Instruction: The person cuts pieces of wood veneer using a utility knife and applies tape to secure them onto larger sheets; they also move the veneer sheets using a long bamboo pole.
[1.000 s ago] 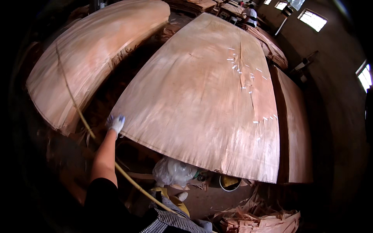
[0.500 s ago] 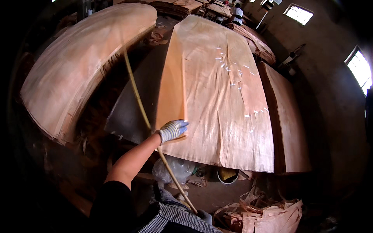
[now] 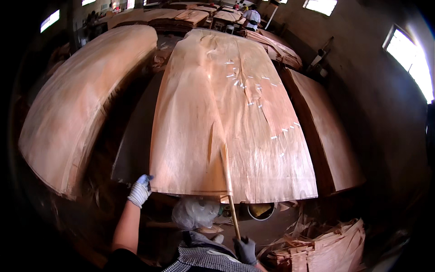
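Observation:
A broad, thin wood veneer sheet (image 3: 190,149) lies over the stack in front of me, wrinkled, with small white tape strips on its right part. My left hand (image 3: 140,190), in a striped glove with bluish fingertips, is at the sheet's near left corner, its fingers closed on the edge. My right hand (image 3: 246,250), in a grey glove, grips the lower end of a bamboo stick (image 3: 234,215) low in front of my body. The stick points away from me over the sheet's near edge; its far part is blurred against the veneer.
Another veneer stack (image 3: 86,113) curves along the left, and a narrower one (image 3: 324,127) stands to the right. Under the near edge are a clear plastic bag (image 3: 195,213) and a bucket (image 3: 262,212). Veneer scraps (image 3: 321,249) lie at lower right. A person (image 3: 251,17) is far back.
My left hand has drawn the folded sheet edge leftward, so the sheet now lies spread over the dark area. The stick has swung from the left onto the veneer.

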`<state>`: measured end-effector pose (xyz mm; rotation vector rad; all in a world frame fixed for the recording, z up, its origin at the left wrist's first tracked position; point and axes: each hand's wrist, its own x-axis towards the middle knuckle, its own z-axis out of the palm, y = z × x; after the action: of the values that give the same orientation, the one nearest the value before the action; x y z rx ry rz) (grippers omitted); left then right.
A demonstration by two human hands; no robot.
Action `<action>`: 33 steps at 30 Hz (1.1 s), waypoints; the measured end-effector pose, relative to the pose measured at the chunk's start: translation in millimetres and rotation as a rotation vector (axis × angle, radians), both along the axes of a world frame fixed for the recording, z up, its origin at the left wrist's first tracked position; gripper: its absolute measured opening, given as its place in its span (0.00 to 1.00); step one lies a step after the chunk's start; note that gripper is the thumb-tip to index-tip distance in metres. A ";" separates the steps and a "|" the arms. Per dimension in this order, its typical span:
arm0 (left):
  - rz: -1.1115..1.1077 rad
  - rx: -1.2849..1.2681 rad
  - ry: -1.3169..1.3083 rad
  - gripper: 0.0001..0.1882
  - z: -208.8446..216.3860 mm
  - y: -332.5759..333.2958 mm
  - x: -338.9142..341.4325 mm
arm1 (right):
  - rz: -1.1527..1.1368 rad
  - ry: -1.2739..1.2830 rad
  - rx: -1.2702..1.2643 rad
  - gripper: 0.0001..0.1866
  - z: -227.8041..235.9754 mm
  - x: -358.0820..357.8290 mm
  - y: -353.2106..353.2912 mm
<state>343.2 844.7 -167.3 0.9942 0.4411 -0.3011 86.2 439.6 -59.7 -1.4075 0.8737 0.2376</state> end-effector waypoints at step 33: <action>-1.220 0.536 -0.291 0.18 63.8 -905.2 16.8 | -0.401 -0.374 -0.371 0.07 51.9 27.0 -879.1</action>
<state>360.0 -60.5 -103.5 1.7319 -0.4420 -1.1475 113.1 -439.5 -7.9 -1.5123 0.8895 -0.5016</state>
